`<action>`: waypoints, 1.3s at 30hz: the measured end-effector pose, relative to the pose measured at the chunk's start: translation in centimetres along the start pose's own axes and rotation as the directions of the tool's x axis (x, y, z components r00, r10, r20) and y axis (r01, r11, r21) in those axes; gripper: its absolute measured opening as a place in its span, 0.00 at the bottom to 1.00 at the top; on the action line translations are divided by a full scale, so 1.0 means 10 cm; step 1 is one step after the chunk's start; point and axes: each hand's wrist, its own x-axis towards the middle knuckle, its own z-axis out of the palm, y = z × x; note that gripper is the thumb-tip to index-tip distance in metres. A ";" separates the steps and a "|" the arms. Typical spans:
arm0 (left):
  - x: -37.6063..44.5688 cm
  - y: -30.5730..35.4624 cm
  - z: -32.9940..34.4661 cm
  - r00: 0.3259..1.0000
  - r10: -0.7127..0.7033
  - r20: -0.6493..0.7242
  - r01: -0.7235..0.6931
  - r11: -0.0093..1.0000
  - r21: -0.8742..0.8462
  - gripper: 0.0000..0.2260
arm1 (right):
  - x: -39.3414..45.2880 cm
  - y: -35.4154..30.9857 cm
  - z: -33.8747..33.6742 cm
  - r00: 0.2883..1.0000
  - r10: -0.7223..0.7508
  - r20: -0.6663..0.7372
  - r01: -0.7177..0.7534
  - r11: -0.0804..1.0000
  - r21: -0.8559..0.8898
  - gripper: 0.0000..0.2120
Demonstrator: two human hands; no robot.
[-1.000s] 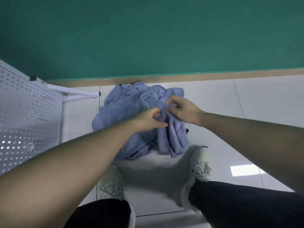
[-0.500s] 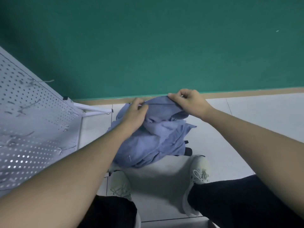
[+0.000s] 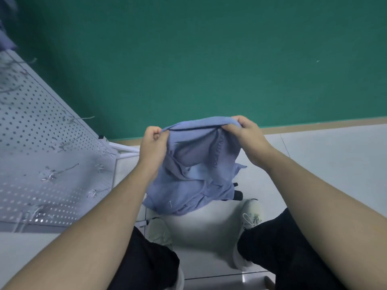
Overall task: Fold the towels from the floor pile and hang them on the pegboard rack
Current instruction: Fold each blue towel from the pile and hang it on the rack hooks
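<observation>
Blue towel [image 3: 194, 164] held up in front of the person, above the floor [image 3: 324, 168], bunched and sagging between both hands. Left hand [image 3: 152, 143] pinches the top edge at its left end, fingers clenched on the cloth; right hand [image 3: 249, 137] grips the same edge at its right end, fingers curled over the hem. Cloth looks soft, light, limp, no stiffness, lower part hangs in loose folds near the shoes [image 3: 251, 214]. Probably best held at the corners along the hem so it drops flat; mid-cloth grips would just bunch it. Pegboard rack [image 3: 41, 143] stands just left, hooks [image 3: 62, 170] bare.
</observation>
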 end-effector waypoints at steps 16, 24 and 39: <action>-0.56 0.32 0.34 0.925 0.175 0.338 -0.170 0.984 -0.046 0.08 | -0.18 -0.14 0.25 0.890 -0.336 0.308 0.404 0.894 -0.194 0.19; -0.46 0.32 0.28 0.989 0.070 0.134 -0.017 0.931 -0.363 0.04 | -0.08 -0.08 0.14 0.929 -0.107 0.355 0.277 0.835 -0.475 0.13; -0.12 0.29 -0.01 0.973 -0.229 0.042 0.212 0.798 -0.563 0.06 | 0.14 -0.02 -0.26 0.959 0.056 0.277 0.154 0.720 -0.677 0.25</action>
